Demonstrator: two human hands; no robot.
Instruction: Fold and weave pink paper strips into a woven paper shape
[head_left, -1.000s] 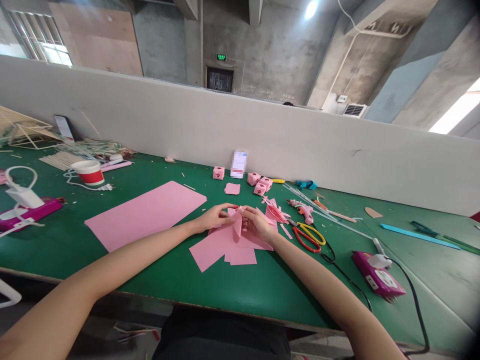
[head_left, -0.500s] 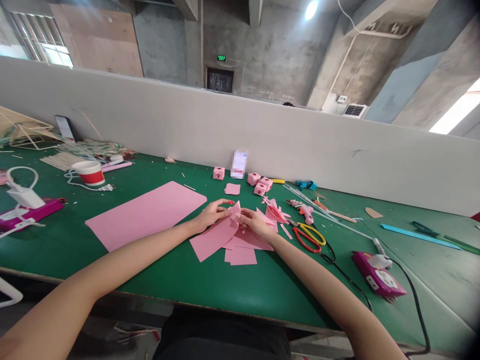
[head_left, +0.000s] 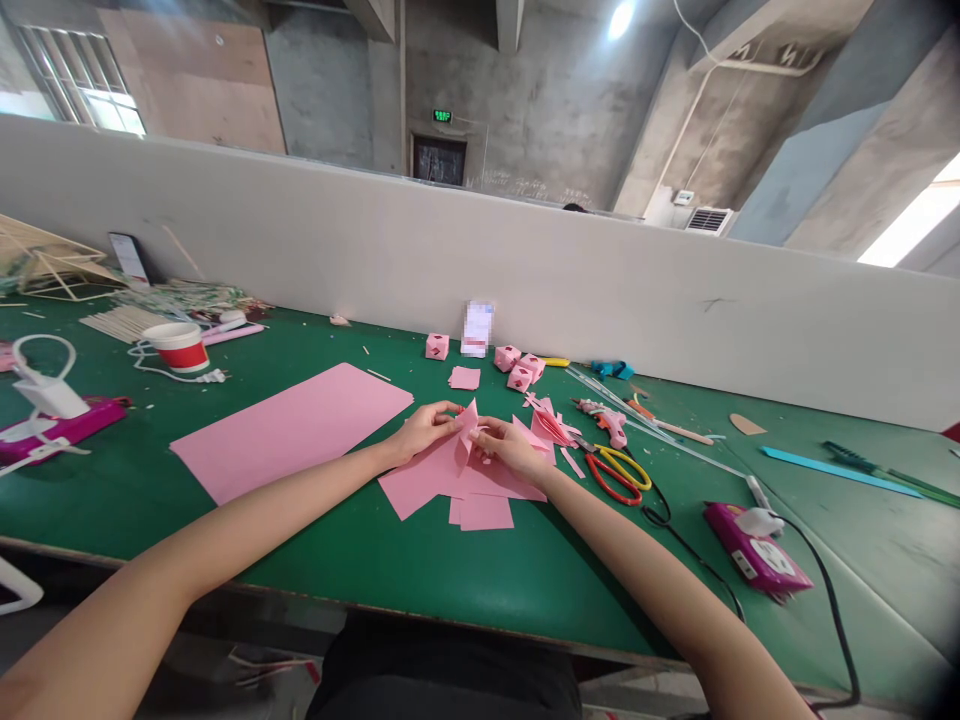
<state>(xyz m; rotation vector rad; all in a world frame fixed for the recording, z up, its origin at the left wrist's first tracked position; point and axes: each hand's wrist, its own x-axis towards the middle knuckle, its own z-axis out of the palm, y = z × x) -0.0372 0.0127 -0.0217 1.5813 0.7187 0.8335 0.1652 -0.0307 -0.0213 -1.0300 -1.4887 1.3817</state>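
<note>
My left hand (head_left: pixel 426 432) pinches the left side of a small folded piece of pink paper (head_left: pixel 466 442). From the other side, my right hand (head_left: pixel 510 446) grips the same piece between thumb and fingers. The paper stands partly upright, with a pointed tip at the top. Beneath both hands, loose pink sheets (head_left: pixel 420 488) overlap on the green table. A smaller pink rectangle (head_left: pixel 486 513) sticks out toward me. Some fingertips are hidden behind the paper.
Pink paper cubes (head_left: pixel 519 378) stand near a phone (head_left: pixel 478 330). To the right lie scissors (head_left: pixel 619 474), a pink glue gun (head_left: pixel 613 428) and a purple power strip (head_left: pixel 757 550). On the left are a large pink sheet (head_left: pixel 292 430) and a paper cup (head_left: pixel 177 347).
The paper between my hands has turned and now stands more upright, showing a narrower side. My left fingers have shifted slightly. The surrounding objects stay where they were.
</note>
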